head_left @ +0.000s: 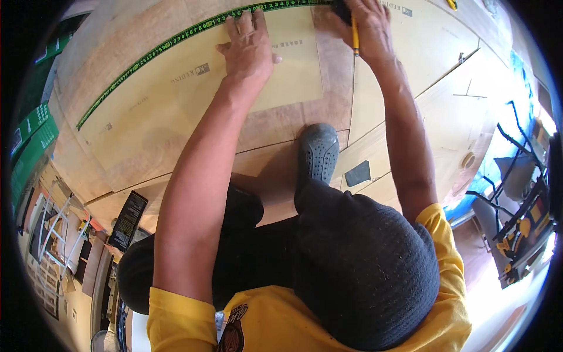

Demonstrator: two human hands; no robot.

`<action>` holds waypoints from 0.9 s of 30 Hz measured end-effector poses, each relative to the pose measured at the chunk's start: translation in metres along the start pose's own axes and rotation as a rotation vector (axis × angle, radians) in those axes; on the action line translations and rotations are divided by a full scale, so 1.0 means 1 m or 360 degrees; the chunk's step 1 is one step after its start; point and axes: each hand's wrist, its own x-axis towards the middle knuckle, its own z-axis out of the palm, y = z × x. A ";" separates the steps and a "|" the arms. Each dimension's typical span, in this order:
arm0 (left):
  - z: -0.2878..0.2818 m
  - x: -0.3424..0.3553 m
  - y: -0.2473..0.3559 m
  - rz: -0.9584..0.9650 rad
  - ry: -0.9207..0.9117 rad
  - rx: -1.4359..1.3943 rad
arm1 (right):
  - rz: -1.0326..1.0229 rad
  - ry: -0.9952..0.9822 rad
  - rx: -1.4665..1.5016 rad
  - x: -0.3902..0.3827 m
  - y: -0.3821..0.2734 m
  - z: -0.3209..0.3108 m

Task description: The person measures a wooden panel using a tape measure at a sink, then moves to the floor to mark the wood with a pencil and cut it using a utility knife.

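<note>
Tape measure (190,32) along pale sheet (158,97), beneath fingertips (258,19) of splayed, released left hand (248,51). Yellow pencil (355,36) clasped in right hand (373,30); hold on blurred dark case (341,10) unclear.

A woodworking workshop or a fit-out site is suggested; which of the two cannot be told. Large wooden panels (340,82) are spread underfoot, and a green measuring tape (176,39) is laid along a pale, printed sheet (146,123). Green cartons (40,144) are seen at the left edge, and blue sheeting (454,212) at the right.
</note>
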 end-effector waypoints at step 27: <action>0.066 -0.160 -0.032 -0.0392 0.0936 -0.0551 | 0.0228 -0.0715 -0.0004 -0.106 -0.075 -0.029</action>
